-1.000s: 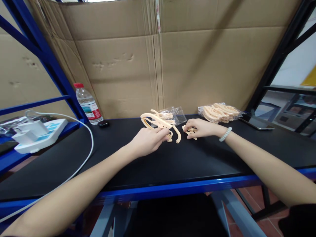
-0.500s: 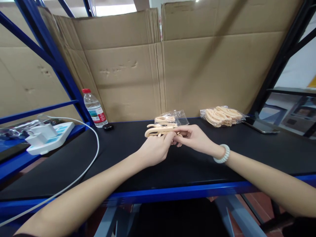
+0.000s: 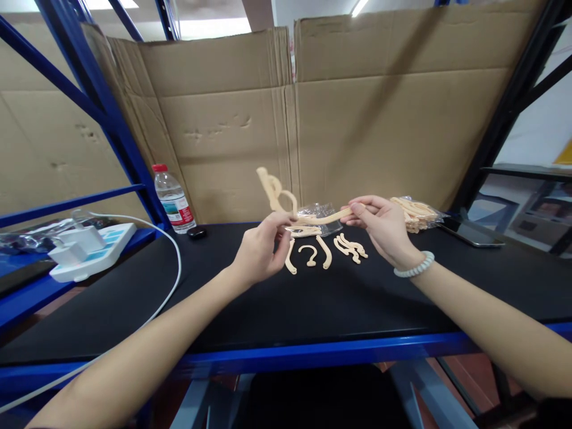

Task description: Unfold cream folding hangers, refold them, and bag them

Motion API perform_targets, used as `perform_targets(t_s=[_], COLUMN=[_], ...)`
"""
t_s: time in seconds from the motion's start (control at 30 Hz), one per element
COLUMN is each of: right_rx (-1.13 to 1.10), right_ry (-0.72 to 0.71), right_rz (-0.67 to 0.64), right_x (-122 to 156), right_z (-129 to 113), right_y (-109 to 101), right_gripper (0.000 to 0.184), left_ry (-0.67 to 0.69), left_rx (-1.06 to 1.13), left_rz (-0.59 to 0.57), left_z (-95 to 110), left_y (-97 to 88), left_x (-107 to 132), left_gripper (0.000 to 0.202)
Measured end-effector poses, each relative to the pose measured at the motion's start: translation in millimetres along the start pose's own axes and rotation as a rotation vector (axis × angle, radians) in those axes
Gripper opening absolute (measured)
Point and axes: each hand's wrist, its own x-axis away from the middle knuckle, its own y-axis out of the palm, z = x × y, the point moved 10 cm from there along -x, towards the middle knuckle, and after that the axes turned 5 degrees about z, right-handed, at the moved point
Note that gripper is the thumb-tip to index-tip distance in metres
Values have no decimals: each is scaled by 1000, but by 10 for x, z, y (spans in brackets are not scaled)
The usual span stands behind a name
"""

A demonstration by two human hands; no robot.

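A beige folding clothes hanger [image 3: 270, 189] is held above the table between my two hands. My left hand [image 3: 261, 247] is closed around its middle, one arm tilting up and a curved hook-like part beside it. My right hand [image 3: 379, 223] pinches the end of the other arm [image 3: 328, 219], which stretches across to the right. Below lie loose hanger parts: a curved arm [image 3: 290, 260], a hook [image 3: 309, 256], another curved arm [image 3: 325, 252] and a small group of pieces [image 3: 351, 247]. Behind them, a clear plastic bag [image 3: 328, 226] lies by more beige pieces.
A larger bag of beige hanger parts [image 3: 415, 213] and a dark flat phone-like device [image 3: 473, 231] are at the right. At the left are a water bottle [image 3: 174, 199], a small black object [image 3: 196, 232], a power strip [image 3: 96, 253] and a white cable [image 3: 179, 268]. Cardboard [image 3: 223, 149] stands behind.
My hands have moved apart, the right one outward, the left one slightly left. The folded hanger is now spread, one arm raised. Loose parts on the table have come into sight.
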Motion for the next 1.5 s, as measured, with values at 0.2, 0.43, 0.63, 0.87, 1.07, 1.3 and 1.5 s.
perform_targets(t_s=[0.2,0.43,0.63,0.87,1.07,1.3,1.5], right_rx=[-40,-7,568,900,903,870,879], right_ry=[23,122,-410,-859,-806,-715,-738], right_rz=[2,-110,-131,-433,-480,-534,-546], right_x=[-83,-31,105,747,798,776,788], right_z=[84,290,-101,-269,-181,-89,-69], right_y=[-72,85,196,781,817,847,860], right_gripper=[30,34,14,8,2,7,16], left_ry=[-812,-979,-973,-1002,-970,-845,-731], left_rx=[547,957,928,948,878,750,583], left_rz=[-53,-122,-98,-89,-84,-116,-123], left_z=[-683,-767,-711,-520,-492,-430,-399], left_y=[309,558,600,643,649,616,554], left_x=[231,332,371,420,446,406,399], left_gripper=[27,33,30,31,33,36,37])
